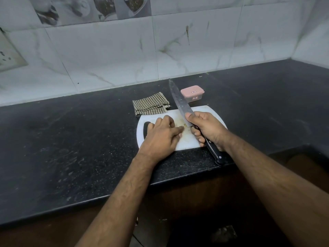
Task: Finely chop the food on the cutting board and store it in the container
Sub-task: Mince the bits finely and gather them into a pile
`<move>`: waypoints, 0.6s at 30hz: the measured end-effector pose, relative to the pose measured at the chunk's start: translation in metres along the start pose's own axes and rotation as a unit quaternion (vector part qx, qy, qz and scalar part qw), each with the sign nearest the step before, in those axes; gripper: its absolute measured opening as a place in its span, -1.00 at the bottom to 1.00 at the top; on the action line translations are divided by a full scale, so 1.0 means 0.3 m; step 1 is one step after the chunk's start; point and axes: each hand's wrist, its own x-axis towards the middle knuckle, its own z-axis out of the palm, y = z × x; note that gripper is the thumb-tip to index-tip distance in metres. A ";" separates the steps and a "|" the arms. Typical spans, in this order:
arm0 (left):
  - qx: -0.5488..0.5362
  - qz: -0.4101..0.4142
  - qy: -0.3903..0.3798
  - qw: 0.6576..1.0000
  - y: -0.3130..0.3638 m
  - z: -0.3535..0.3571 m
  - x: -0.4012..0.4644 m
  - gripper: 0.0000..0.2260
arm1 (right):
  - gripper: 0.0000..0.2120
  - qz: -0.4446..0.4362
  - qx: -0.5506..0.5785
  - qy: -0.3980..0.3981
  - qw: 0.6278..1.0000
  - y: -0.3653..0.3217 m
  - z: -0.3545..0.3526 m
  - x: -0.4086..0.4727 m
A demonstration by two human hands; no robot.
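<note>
Right hand (pixel 204 128) fingers grip knife (pixel 179 101) | left hand (pixel 162 135) flat, fingers together, hiding food; container (pixel 192 93) lidded

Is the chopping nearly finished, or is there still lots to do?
Still early. Done: not much that shows; only a small pale bit of food lies on the cutting board. In hand: the right hand grips the knife with its blade raised, while the left hand rests on the board beside the food. Left: the chopping, then filling the pink container, whose lid is on.

a black speckled counter (pixel 71 148) meets a white marble-tiled wall (pixel 106 56). brown cabinet fronts (pixel 195 198) sit below. the light is dim.
</note>
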 end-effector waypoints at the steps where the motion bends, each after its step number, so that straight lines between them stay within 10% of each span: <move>1: -0.008 -0.001 0.005 1.000 0.002 0.000 -0.001 -0.65 | -0.76 0.000 0.003 0.001 1.000 0.000 -0.002 0.000; 18: -0.192 -0.088 0.129 0.969 0.005 -0.022 -0.057 -0.88 | -0.75 -0.002 -0.060 -0.024 0.998 -0.001 0.015 0.010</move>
